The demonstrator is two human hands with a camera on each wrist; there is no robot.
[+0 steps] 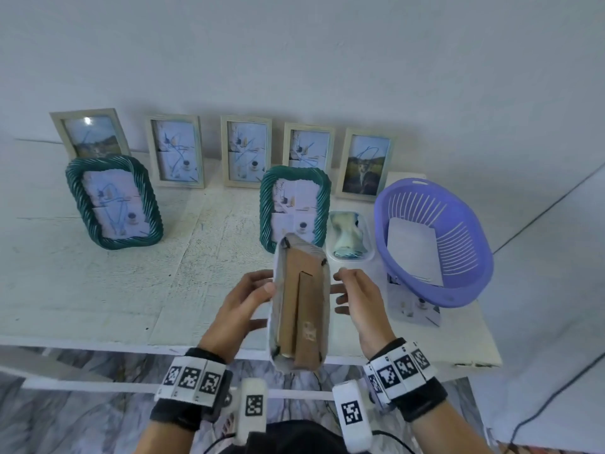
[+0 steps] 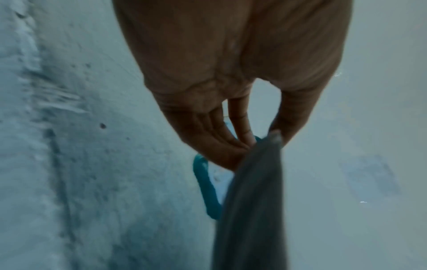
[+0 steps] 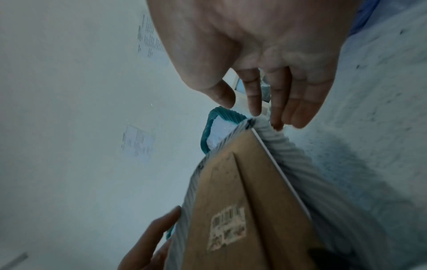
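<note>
Marker bands (image 1: 193,378) on both wrists up close, and just beyond them a pale ribbed frame (image 1: 301,306) held over the table's near edge.

The left hand (image 1: 244,309) pinches the frame's left rim, thumb on the back and fingers curled underneath. The right hand (image 1: 360,303) is spread with straight fingers, its fingertips (image 3: 254,102) brushing the far right corner. We're looking at the frame's cardboard back, with the stand flap folded flat. Just behind it a green twisted frame (image 1: 294,204) stands upright on the white table (image 1: 196,273), with a small tray (image 1: 352,258) of cloth to its right and a purple basket (image 1: 471,231) further right. A second green frame (image 1: 113,201) stands far left, with a row of pale frames (image 1: 245,152) along the wall.
</note>
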